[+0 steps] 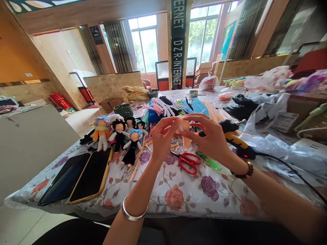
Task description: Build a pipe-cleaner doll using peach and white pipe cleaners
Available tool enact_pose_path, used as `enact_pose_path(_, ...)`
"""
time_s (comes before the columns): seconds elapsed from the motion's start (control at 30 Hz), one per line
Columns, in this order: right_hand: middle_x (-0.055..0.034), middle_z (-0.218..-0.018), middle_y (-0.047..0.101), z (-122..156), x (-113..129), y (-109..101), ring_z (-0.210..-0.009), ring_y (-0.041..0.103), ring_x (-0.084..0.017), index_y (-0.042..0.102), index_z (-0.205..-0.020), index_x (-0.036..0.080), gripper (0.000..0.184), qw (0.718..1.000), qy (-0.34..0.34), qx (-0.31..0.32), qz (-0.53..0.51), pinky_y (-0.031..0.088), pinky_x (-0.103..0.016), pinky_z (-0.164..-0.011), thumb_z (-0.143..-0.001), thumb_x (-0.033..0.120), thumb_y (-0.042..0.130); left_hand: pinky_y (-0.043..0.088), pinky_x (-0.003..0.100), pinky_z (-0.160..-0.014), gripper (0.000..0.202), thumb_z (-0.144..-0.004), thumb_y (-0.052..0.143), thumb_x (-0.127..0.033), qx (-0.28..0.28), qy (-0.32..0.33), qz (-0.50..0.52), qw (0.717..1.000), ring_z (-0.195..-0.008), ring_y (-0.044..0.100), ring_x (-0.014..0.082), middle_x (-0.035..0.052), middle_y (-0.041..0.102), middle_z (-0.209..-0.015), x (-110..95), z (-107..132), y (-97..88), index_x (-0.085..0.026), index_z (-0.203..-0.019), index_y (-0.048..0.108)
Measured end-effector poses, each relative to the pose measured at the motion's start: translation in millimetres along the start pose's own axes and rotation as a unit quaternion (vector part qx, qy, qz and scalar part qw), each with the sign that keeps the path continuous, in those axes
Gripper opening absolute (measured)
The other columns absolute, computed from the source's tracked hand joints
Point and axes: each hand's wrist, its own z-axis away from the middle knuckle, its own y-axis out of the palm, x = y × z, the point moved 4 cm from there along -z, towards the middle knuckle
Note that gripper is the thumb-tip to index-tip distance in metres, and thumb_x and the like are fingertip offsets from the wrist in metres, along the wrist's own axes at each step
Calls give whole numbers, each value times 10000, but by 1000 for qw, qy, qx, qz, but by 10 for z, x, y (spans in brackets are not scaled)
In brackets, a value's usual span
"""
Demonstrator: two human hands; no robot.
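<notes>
"Bare left forearm with a smooth silver metal bangle occupies the near position. Confirm the state of the hands."

"Left hand: fingers drawn narrow, gripping a small, rounded, peach-coloured fuzzy piece. Right hand: thumb and fingers curved around the opposite side of the same piece."

"Location of the piece?"

"Raised between the hands, above the desk, which is covered by a white cloth printed with purple and coral flowers."

"List the items below it."

"Scissors with red looped handles, lying on the cloth. Just beside them, to the right: a slim, clear green packet."

"And beyond the right hand?"

"Black-and-yellow corded gun-shaped tool, red indicator lit. Contact between hand and tool: cannot tell."

"Left side?"

"Small fuzzy dolls with black, blue and lilac hair, grouped near a black-screened phone in a yellow case. Loose bundles of multicoloured fuzzy stems lie behind the hands."
</notes>
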Motion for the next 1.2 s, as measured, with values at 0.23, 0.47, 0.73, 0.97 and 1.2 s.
enact_pose_path(0.23,-33,-1219,611,69,0,96,-1035,609,-202,665,-1095,292,353,994,60,42,-80,571,-309,-748,-746,308,717,497,179,-455,215,-683,741,-362,1,-16,-9,1000,-509,603,81,-12,703,-701,8,12,-1,-198,-818,707)
enact_pose_path(0.47,-51,-1146,655,106,-58,140,-1006,623,-199,641,-1147,235,385,992,77,41,-89,554,-318,-783,-765,255,686,468,165,-419,221,-658,765,-328,15,-22,-17,1000,-451,575,64,-25,682,-662,-24,17,8,-185,-814,697)
enact_pose_path(0.73,10,-788,676,73,-118,107,-661,603,-119,672,-1096,215,383,969,169,38,-174,531,-270,-621,-715,244,701,461,168,-470,231,-742,695,-373,50,11,-35,998,-533,564,59,-5,692,-757,-74,30,42,-204,-899,704)
enact_pose_path(0.97,-6,-895,701,34,-192,9,-766,646,-160,696,-1040,270,338,937,192,29,-289,532,-296,-692,-704,238,682,528,220,-724,391,-725,722,-349,198,29,-32,979,-950,611,148,36,622,-1212,-53,50,138,-279,-1103,652)
enact_pose_path(1.2,-22,-916,701,28,-158,2,-807,653,-194,694,-1050,276,346,924,212,67,-311,541,-324,-710,-712,252,623,544,261,-776,559,-673,771,-293,247,63,-59,965,-944,613,162,29,650,-1126,6,65,196,-309,-1204,595)
